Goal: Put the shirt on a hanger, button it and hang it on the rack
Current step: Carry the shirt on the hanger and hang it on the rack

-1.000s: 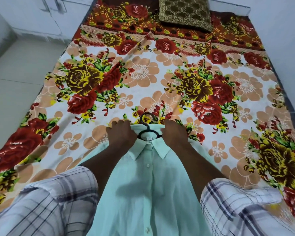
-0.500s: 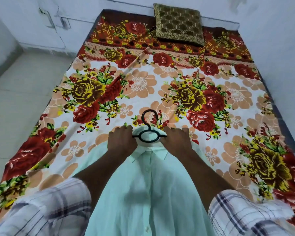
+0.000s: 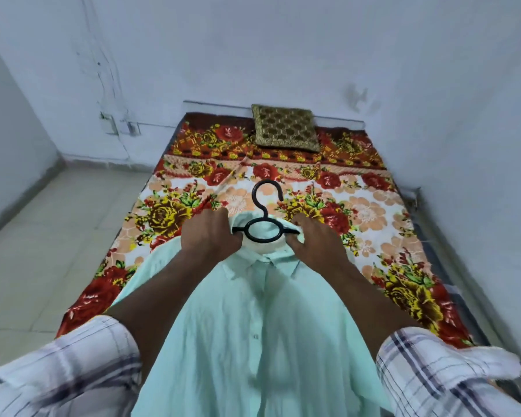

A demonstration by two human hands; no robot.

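Note:
A pale mint shirt (image 3: 253, 332) hangs on a black plastic hanger (image 3: 263, 218), lifted above the bed. Its front placket is closed, with small buttons running down the middle. The hanger's hook points up and its ring shows above the collar. My left hand (image 3: 209, 236) grips the shirt's left shoulder at the hanger arm. My right hand (image 3: 316, 239) grips the right shoulder the same way. The hanger's arms are hidden inside the shirt. No rack is in view.
A bed with a floral sheet (image 3: 358, 212) lies ahead, against the right wall. A brown patterned cushion (image 3: 285, 127) sits at its head. Tiled floor (image 3: 42, 236) runs along the bed's left side. Pale walls stand behind and to the right.
Both hands have raised the shirt and hanger off the bed. The view has tilted up, so the back wall now shows.

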